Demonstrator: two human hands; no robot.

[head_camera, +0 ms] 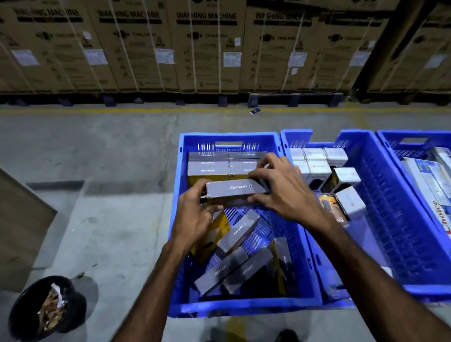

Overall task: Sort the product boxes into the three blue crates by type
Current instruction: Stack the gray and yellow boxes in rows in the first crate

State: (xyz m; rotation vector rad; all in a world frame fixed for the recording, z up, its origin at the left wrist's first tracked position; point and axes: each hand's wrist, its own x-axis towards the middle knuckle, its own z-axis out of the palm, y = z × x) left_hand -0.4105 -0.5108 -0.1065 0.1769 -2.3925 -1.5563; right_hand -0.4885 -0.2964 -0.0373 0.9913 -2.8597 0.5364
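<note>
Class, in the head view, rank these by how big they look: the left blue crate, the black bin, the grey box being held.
1. Left blue crate
2. Black bin
3. Grey box, gripped by both hands

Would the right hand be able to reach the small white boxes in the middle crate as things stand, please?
Probably not just yet: the right hand and the left hand are both gripping a grey box over the left crate. The white boxes lie uncovered just beside it, so once freed, likely yes.

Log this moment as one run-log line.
step: placing grey box | hands: left and right both grip it | where: over left crate, near stacked row | other crates: white boxes; long boxes
</note>
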